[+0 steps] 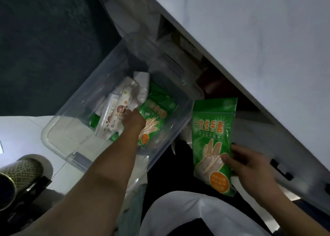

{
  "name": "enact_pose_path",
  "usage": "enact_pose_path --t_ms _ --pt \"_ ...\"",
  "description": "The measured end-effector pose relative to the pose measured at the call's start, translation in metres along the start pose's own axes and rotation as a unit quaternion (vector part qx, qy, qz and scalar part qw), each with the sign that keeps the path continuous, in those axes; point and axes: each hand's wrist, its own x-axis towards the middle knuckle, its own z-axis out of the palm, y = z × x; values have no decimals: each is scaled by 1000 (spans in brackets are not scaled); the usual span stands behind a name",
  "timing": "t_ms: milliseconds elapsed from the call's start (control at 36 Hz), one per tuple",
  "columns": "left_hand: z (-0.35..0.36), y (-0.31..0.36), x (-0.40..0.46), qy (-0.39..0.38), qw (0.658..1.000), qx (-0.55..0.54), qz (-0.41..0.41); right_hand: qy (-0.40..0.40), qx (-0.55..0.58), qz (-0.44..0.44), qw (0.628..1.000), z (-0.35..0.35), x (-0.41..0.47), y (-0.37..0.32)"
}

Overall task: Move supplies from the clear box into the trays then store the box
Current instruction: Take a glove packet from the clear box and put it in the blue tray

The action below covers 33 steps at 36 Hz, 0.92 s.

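Right hand (250, 166) grips green pack (213, 139) reading 一次性手套

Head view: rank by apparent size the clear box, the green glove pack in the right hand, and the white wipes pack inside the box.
1. clear box, largest by far.
2. green glove pack in the right hand; nearer the camera, so perhaps flattered.
3. white wipes pack, partly covered, so unsure against the glove pack.
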Motion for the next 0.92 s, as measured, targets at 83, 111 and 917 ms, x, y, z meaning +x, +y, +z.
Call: enact_pose_path --t_ms 83,111,917 --pt "-10 -5 2 12 998 -38 41 -13 -1 -7 1000 -1 -2 -2" --pt "-13 -7 1 14 997 -49 57 -15 0 -8 1000 -1 -3 -2" --pt "-172 -61 -281 176 769 -591 169 -73 155 -200 965 -109 -28 -68"
